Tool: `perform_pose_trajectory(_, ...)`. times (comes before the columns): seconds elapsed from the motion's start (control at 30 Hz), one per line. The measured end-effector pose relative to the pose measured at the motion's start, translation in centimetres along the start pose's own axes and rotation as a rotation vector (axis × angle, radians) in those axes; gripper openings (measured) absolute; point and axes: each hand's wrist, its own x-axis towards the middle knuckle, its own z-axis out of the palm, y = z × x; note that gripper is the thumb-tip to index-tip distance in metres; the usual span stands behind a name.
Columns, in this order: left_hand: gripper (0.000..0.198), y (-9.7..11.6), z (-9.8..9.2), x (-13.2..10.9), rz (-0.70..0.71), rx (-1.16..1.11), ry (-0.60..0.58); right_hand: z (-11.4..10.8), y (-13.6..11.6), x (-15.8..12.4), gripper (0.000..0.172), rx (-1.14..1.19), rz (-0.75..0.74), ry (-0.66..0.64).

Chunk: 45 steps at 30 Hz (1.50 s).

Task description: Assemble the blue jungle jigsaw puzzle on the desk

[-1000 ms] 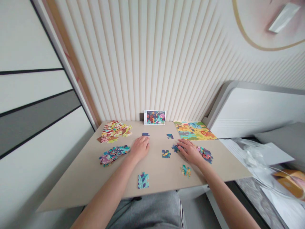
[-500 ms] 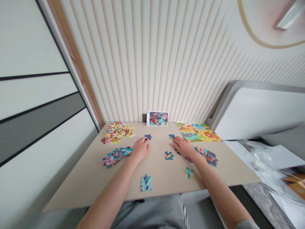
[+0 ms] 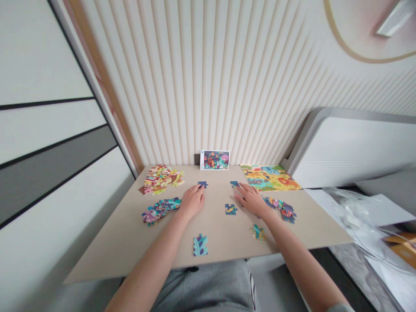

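Fingertips of my left hand (image 3: pixel 193 201) rest on the near left corner of a dark blue puzzle piece (image 3: pixel 203 184) lying on the table. The fingers stretch forward, close together, with the thumb a little apart. My right hand (image 3: pixel 249 200) lies palm down with its fingers spread, its fingertips beside a blue and teal puzzle piece (image 3: pixel 234 184). Whether anything is under that palm is hidden. Between the hands and nearer me lies a blue piece with a yellow shape (image 3: pixel 231 209). A teal piece with purple leaves (image 3: pixel 200 245) and a teal-yellow piece (image 3: pixel 258 233) lie near the front edge.
A picture card (image 3: pixel 215 160) stands against the ribbed wall. Piles of red-yellow pieces (image 3: pixel 162 178) and blue-purple pieces (image 3: pixel 160 210) lie left, more dark pieces (image 3: pixel 286 211) right. An animal puzzle (image 3: pixel 271 178) fills the table's back right corner. Plastic wrapping (image 3: pixel 354 212) lies beyond the right edge.
The view has shifted slightly. The dark and purple pieces that showed by my right thumb and wrist are no longer visible there. My left hand stays at the dark blue piece.
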Motion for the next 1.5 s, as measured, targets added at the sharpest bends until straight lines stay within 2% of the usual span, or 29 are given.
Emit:
perform_pose_trajectory(0.1,0.041,0.8,-1.5,-0.1,0.01,-0.002,0.023,-1.3,-0.8,-2.8,0.039,0.074,0.014,0.128)
perform_pose_trajectory(0.17,0.035,1.7,-3.4,-0.6,0.034,-0.012,0.031,-1.6,-0.9,-5.7,0.034,0.133,0.021,0.183)
perform_pose_trajectory(0.23,0.022,2.9,-5.8,-2.0,0.1,-0.051,-0.008,-1.3,-0.6,-9.0,0.033,0.171,0.053,0.21)
perform_pose_trajectory(0.37,0.014,5.3,-10.0,-7.6,0.232,-0.19,-0.199,0.0,0.0,-14.9,0.033,0.234,0.097,0.2)
perform_pose_trajectory(0.47,0.014,6.1,-11.3,-12.3,0.235,-0.244,-0.272,0.6,-0.2,-17.0,0.033,0.252,0.089,0.192)
perform_pose_trajectory(0.53,0.023,6.0,-11.2,-14.4,0.216,-0.238,-0.27,0.7,-0.4,-17.4,0.033,0.244,0.076,0.19)
perform_pose_trajectory(0.63,0.032,5.4,-10.3,-15.5,0.184,-0.225,-0.221,0.5,-0.6,-17.1,0.032,0.22,0.044,0.17)
perform_pose_trajectory(0.73,0.033,4.8,-9.6,-15.0,0.177,-0.224,-0.166,0.3,-0.6,-16.7,0.031,0.206,0.025,0.151)
perform_pose_trajectory(0.87,0.034,4.3,-9.0,-14.2,0.176,-0.227,-0.158,0.2,-0.6,-16.5,0.032,0.188,0.029,0.142)
perform_pose_trajectory(1.27,0.039,4.2,-8.8,-14.8,0.171,-0.222,-0.149,0.0,-1.2,-16.5,0.033,0.217,0.053,0.117)
perform_pose_trajectory(1.37,0.034,4.2,-8.9,-14.9,0.175,-0.222,-0.141,-0.2,-1.1,-16.7,0.037,0.338,0.083,0.181)
perform_pose_trajectory(1.5,0.032,4.3,-9.0,-14.9,0.179,-0.224,-0.126,-0.7,0.6,-16.1,0.038,0.427,0.167,0.356)
